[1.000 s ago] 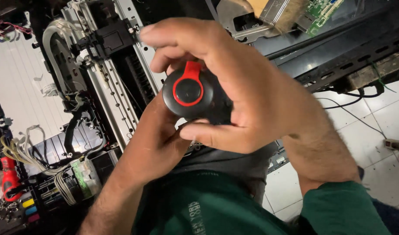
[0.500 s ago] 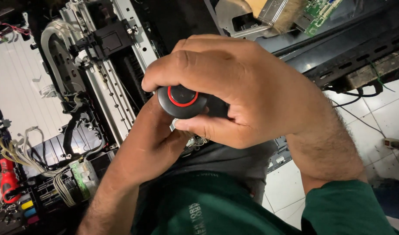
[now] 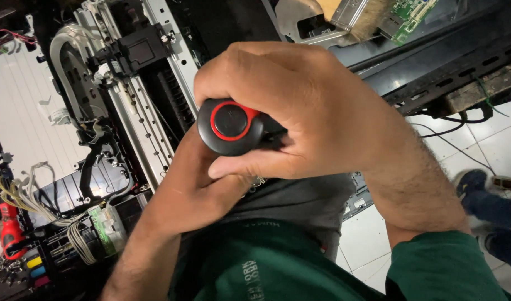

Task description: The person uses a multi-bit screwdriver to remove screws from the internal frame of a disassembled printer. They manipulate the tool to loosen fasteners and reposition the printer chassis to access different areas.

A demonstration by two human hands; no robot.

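We are closing our right hand (image 3: pixel 322 122) around the screwdriver handle (image 3: pixel 231 126), left hand (image 3: pixel 194 189) bracing underneath, over the opened printer (image 3: pixel 144 100); its tip being hidden, it could be slipping onto loose cables (image 3: pixel 21 195).

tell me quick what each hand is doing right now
Right hand: closed on the black-and-red screwdriver handle.
Left hand: under the handle, fingers hidden; grip cannot be told.

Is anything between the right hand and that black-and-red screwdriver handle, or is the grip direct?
Nothing visible stands between them. The right hand wraps the screwdriver handle directly, fingers over the top and thumb under it. The left hand sits just below, touching the right thumb. The shaft and tip are hidden behind the hands, so anything at the tip cannot be judged.
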